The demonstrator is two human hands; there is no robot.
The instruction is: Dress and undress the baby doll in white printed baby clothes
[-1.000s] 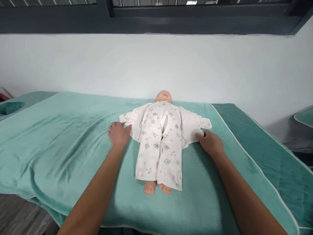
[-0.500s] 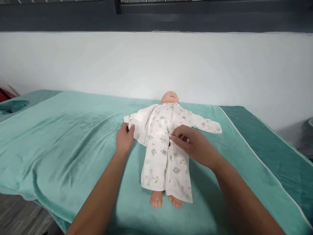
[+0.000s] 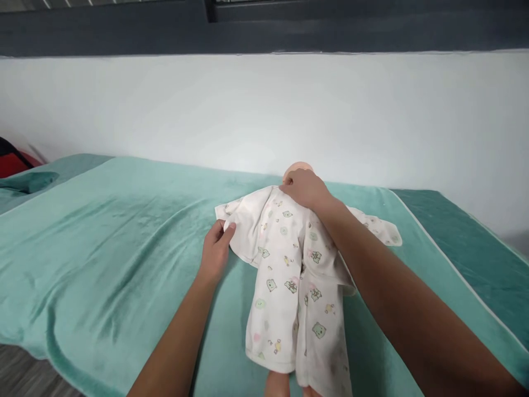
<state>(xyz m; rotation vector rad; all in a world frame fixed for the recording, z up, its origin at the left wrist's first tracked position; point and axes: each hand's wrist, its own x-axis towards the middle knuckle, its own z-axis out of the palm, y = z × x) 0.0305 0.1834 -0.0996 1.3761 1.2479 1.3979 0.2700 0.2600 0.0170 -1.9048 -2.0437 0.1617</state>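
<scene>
A baby doll lies on its back on a teal towel, head toward the wall. It wears a white printed sleepsuit with small animal pictures. My left hand pinches the edge of the suit's left flap, thumb on top. My right hand rests closed at the suit's collar, just below the doll's head, and hides most of the face. The doll's feet peek out at the bottom edge of the view.
The towel covers a padded bed with a darker green cover showing at the right. A white wall runs behind it under a dark window frame. A dark green pillow and something red lie at far left.
My right hand went from the suit's right flap, across the doll's belly, up to the collar. My left hand shifted from flat on the towel to pinching the left flap. The view moved closer.
</scene>
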